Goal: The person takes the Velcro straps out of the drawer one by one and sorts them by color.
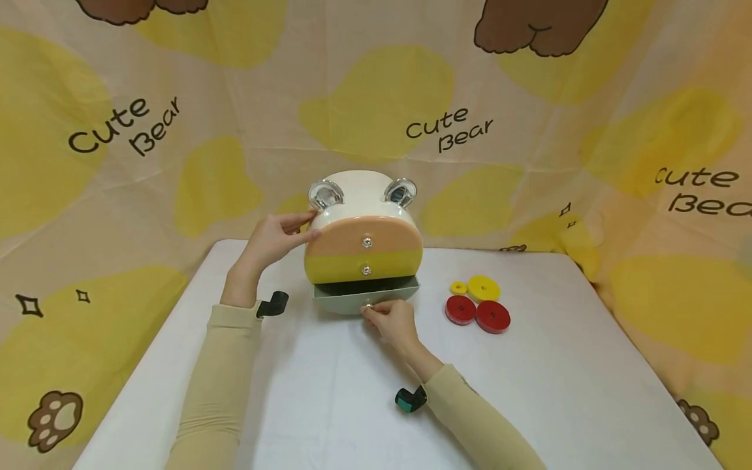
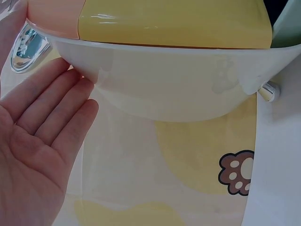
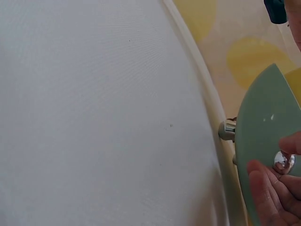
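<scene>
Green drawer [image 1: 337,304]: partly open, lowest in the eared cabinet [image 1: 352,255], on the white surface [image 1: 329,391]. Your right grip [image 1: 395,320] pinches its silver knob [image 3: 283,161]. Your left grip [image 1: 273,241]: fingers straight, thumb apart, touching the cabinet's left side. Rightward, near the cabinet: two yellow discs [image 1: 484,288], two red discs [image 1: 493,317]. Patterned cloth [image 1: 364,98] behind.

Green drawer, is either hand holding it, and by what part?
The right hand pinches the green drawer by its silver knob; the left hand rests against the cabinet.
</scene>
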### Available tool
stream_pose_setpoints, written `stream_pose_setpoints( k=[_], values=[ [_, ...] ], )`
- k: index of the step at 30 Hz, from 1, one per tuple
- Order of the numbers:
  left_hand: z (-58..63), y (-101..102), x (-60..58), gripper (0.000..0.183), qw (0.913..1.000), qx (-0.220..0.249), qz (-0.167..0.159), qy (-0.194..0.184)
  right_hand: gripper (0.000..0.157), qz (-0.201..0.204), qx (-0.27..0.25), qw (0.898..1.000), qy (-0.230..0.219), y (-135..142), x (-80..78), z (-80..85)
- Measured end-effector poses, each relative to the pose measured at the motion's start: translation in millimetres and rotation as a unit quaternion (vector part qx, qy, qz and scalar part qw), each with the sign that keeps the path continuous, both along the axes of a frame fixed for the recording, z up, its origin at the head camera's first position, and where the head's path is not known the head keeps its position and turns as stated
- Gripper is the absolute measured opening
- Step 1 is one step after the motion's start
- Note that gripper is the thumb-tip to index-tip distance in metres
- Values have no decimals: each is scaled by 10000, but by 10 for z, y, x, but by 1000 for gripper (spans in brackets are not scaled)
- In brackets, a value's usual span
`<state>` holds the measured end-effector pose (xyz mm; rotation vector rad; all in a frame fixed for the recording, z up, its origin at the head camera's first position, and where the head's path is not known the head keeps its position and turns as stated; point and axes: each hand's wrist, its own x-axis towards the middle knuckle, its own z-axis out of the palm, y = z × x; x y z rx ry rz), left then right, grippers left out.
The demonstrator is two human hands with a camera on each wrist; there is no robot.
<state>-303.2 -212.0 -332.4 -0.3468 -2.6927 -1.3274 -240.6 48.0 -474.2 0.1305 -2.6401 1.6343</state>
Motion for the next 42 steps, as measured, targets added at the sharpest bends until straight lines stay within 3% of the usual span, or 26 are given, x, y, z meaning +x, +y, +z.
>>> stream_pose_setpoints(
  k=[28, 42],
  values=[
    [21, -14, 23, 65, 10000, -2, 5, 50, 25, 437, 172, 9989, -95, 139, 348, 28],
    [16, -3, 12, 62, 10000, 32, -39, 63, 21, 608, 274, 9976, 173, 221, 515, 35]
  ],
)
